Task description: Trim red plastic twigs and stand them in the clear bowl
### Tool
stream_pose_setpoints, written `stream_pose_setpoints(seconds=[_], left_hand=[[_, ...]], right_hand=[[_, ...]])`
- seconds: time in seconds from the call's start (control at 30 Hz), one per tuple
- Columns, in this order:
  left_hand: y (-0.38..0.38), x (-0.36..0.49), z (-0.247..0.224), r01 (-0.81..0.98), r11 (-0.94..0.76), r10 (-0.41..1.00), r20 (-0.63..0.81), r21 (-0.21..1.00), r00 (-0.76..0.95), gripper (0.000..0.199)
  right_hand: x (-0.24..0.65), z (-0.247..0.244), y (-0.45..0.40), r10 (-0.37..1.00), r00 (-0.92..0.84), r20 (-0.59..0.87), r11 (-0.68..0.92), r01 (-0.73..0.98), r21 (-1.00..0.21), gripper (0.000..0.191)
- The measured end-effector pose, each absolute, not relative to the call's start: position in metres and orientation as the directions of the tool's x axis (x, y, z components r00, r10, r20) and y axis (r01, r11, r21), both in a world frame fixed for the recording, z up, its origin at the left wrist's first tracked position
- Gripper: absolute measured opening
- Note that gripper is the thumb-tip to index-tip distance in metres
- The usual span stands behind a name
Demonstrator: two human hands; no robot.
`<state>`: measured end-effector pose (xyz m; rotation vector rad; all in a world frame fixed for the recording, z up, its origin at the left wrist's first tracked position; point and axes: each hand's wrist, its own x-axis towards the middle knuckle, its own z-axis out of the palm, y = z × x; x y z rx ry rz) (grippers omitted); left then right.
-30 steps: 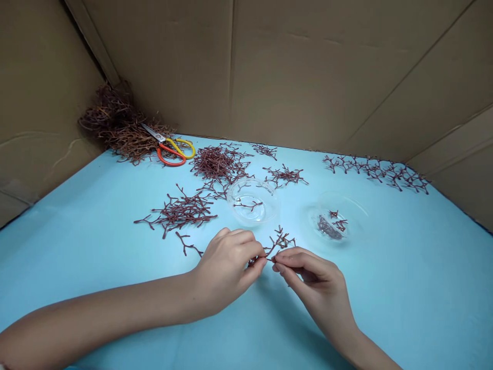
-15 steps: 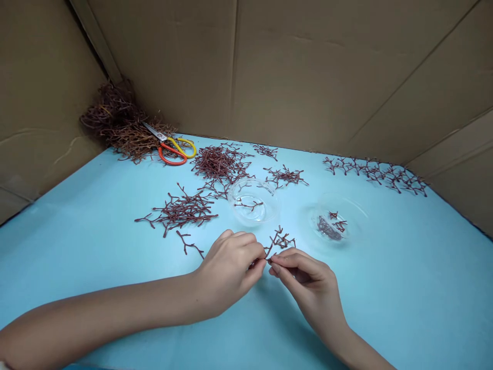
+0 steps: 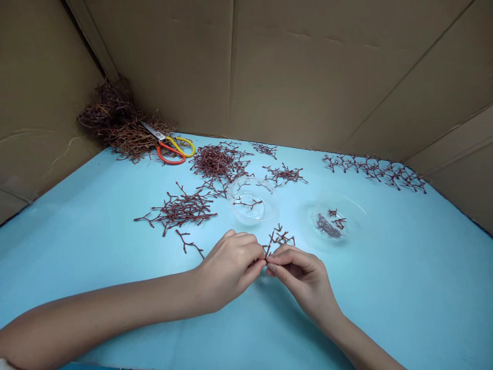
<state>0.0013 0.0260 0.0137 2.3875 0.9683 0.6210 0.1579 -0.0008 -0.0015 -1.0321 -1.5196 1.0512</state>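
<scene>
While pinched closed, left grip (image 3: 227,272) and right grip (image 3: 304,275) both on one reddish-brown branching twig (image 3: 278,238).

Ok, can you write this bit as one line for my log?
left hand: pinches branched reddish-brown sprig | right hand: pinches same sprig | nearby: clear plastic bowl, orange-and-yellow scissors
</scene>
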Motion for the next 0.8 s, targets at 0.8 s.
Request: stream_pose_setpoints(seconds=[0.8], left_hand=[[0.015, 0.0, 0.023, 0.508, -0.832, 0.555, 0.314, 0.222, 0.771, 0.01]], right_hand=[[0.179, 0.024, 0.007, 0.981, -0.18, -0.074, -0.025, 0.262, -0.965, 0.023]])
